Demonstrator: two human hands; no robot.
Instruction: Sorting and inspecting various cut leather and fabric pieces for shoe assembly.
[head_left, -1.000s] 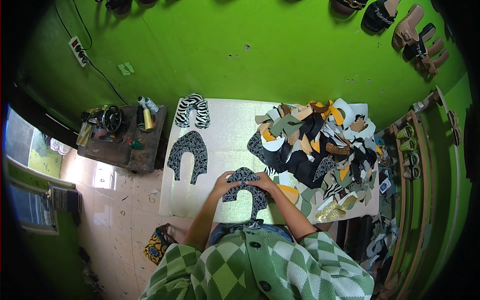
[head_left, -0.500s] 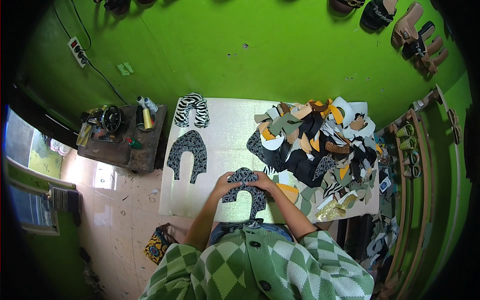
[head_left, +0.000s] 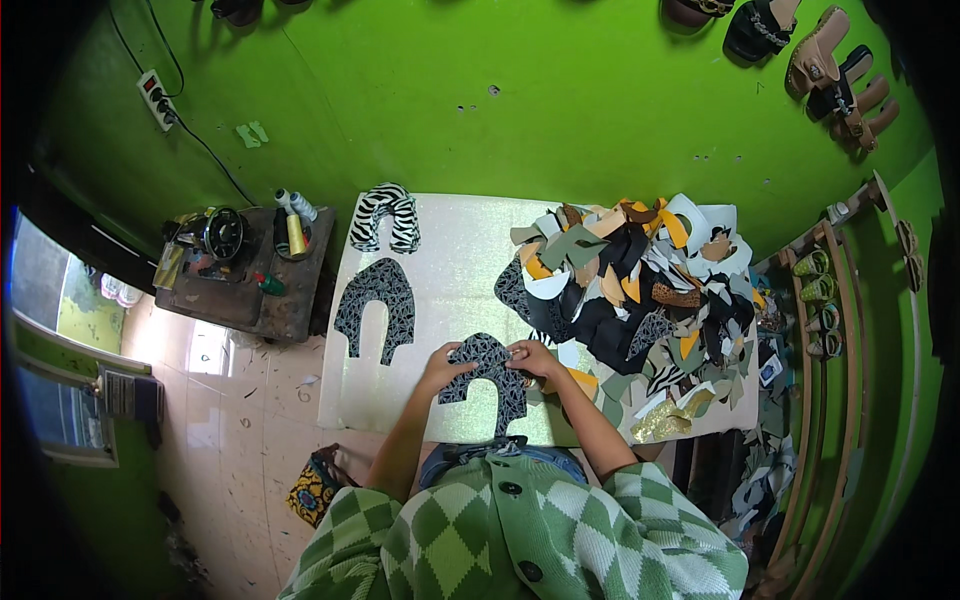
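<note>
Both of my hands hold a black-and-grey patterned, horseshoe-shaped cut piece (head_left: 487,362) over the front of the table. My left hand (head_left: 445,368) pinches its left shoulder, thumb on top. At its right shoulder, my right hand (head_left: 535,359) grips the edge between thumb and fingers. Fingertips under the piece are hidden. A similar patterned piece (head_left: 377,294) lies flat to the left. Behind that one rests a zebra-striped horseshoe piece (head_left: 386,214). To the right of my hands spreads a large heap of cut scraps (head_left: 630,285) in black, white, olive, tan and orange.
The pale shiny tabletop (head_left: 455,245) stands against a green wall. At left, a small dark table (head_left: 235,300) carries a sewing machine (head_left: 222,235) and thread cones (head_left: 296,235). A wooden rack (head_left: 835,390) with sandals stands at right. A patterned bag (head_left: 316,490) sits on the floor.
My right hand has shifted slightly right along the held piece and changed its finger position. The piece and my left hand have moved a little to the left.
</note>
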